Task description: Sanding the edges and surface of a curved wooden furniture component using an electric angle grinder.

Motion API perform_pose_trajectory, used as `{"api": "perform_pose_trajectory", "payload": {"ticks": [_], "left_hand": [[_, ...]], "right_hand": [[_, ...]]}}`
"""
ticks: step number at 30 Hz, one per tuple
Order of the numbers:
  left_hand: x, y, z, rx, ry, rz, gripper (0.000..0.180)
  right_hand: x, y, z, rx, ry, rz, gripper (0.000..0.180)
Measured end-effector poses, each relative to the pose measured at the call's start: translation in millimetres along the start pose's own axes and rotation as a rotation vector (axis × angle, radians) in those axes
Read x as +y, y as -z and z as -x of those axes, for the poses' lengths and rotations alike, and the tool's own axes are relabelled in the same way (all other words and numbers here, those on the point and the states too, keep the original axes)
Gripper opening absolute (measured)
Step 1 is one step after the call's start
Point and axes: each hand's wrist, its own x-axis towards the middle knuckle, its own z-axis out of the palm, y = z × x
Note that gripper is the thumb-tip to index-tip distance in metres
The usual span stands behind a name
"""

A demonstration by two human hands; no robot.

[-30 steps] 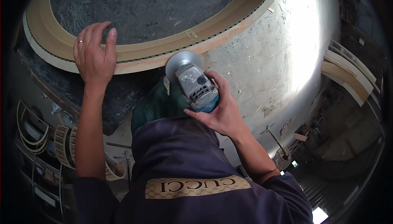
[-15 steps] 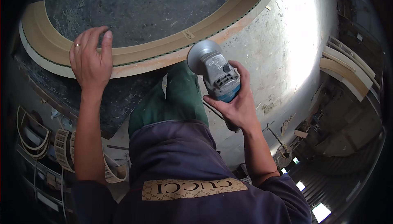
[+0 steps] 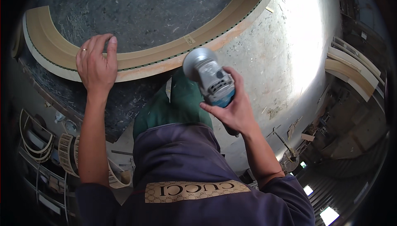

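Unless blur misleads — one hand (image 3: 238, 112) grips one grinder (image 3: 214, 79).

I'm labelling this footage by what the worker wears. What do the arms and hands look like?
Short, dark navy-purple sleeves leave both forearms bare. Neither hand is gloved. The left hand wears a slim, metallic ring on one finger; no ring shows on the right hand. No watch or bracelet is visible.
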Motion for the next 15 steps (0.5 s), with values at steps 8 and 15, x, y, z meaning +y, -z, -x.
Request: {"api": "perform_pose_trajectory", "payload": {"ticks": [8, 15], "left_hand": [[0, 2, 0, -0.036, 0.022, -0.012, 0.032], [3, 5, -3, -0.089, 0.052, -0.052, 0.034]], "right_hand": [[4, 12, -10, -0.019, -0.002, -0.014, 0.105], [28, 54, -31, 0.109, -0.053, -0.114, 0.103]]}}
